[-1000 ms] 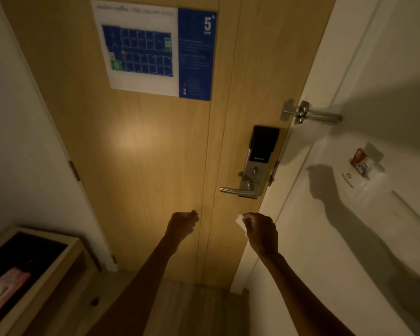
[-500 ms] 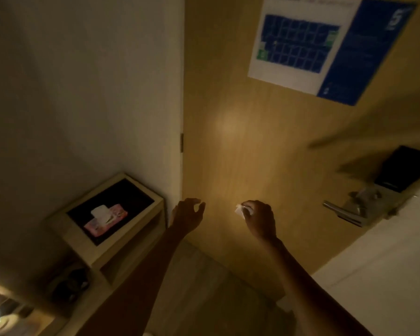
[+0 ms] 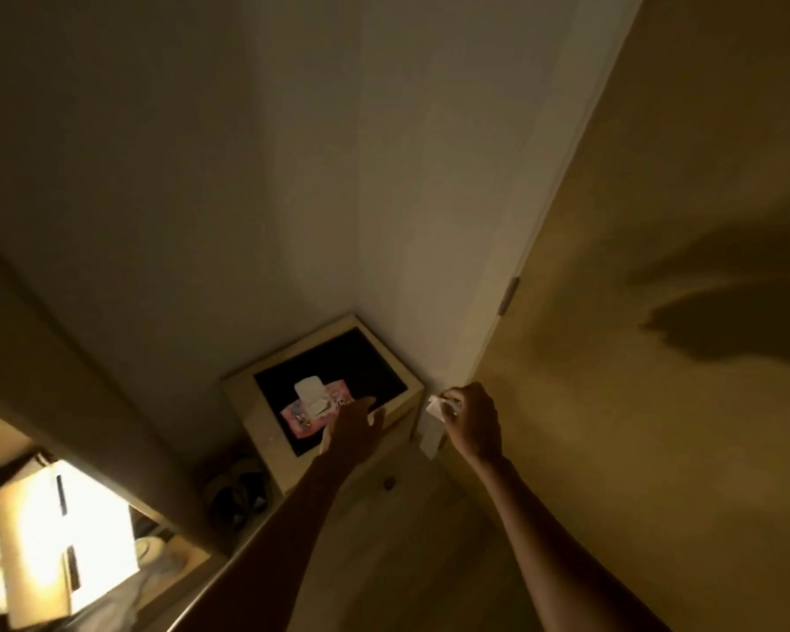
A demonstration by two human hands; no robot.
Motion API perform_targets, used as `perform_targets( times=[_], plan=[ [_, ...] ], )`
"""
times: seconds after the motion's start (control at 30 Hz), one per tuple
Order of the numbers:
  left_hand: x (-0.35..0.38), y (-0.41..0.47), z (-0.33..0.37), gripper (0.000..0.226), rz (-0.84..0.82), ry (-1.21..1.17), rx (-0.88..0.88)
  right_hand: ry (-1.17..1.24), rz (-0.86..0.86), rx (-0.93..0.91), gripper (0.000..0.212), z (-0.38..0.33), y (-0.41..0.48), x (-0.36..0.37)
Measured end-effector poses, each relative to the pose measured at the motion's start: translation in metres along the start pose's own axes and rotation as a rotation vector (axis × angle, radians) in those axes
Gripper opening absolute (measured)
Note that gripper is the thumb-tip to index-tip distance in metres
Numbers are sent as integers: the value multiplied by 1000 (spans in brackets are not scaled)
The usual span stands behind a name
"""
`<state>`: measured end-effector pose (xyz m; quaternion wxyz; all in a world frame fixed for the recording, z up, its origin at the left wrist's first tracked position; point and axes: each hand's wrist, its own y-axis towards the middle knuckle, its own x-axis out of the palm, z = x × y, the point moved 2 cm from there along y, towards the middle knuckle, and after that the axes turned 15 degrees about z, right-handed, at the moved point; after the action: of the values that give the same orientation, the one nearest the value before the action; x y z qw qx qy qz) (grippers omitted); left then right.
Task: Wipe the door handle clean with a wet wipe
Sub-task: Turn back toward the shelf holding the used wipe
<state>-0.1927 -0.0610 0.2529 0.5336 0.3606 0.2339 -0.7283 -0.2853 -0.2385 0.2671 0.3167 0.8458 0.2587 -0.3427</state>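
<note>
1. The right hand (image 3: 473,421) pinches a small crumpled white wet wipe (image 3: 438,405) between fingertips and thumb, low beside the tan wooden door (image 3: 657,312) and close to its hinge edge.
2. The left hand (image 3: 354,433) is empty, fingers loosely spread, reaching over the pale wooden side table (image 3: 247,390) toward the pink pack of wet wipes (image 3: 315,405) that lies on the table's black inset top; in this dim light I cannot tell whether it touches the pack.
3. The door handle is out of view, so no wiping is under way. The step in hand looks like dealing with the pack, perhaps shutting its raised white flap.
4. The next move likely calls for turning back to the right along the door and bringing the wipe up to the handle.
5. Room is tight: the table sits in the corner against the white wall (image 3: 293,175), a pale cabinet edge (image 3: 42,358) crowds the left, and the open floor (image 3: 407,540) between is narrow.
</note>
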Motion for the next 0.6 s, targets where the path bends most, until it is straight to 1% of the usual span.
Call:
perform_targets(
  times=[0.1,0.23,0.37,0.53,0.6],
  plan=[
    [-4,21,-25,38,24,45,-20,-7,-72,-21,20,-17,17,35],
    [1,48,-49,38,18,38,-87,-9,-168,-76,19,-36,46,79],
    [8,79,-72,46,-15,75,-160,66,-215,23,20,-26,76,139],
    [34,125,-101,46,-21,93,-272,60,-311,88,15,-3,116,226],
    [52,144,-115,46,-13,96,-302,34,-351,105,16,12,131,264]
  ],
)
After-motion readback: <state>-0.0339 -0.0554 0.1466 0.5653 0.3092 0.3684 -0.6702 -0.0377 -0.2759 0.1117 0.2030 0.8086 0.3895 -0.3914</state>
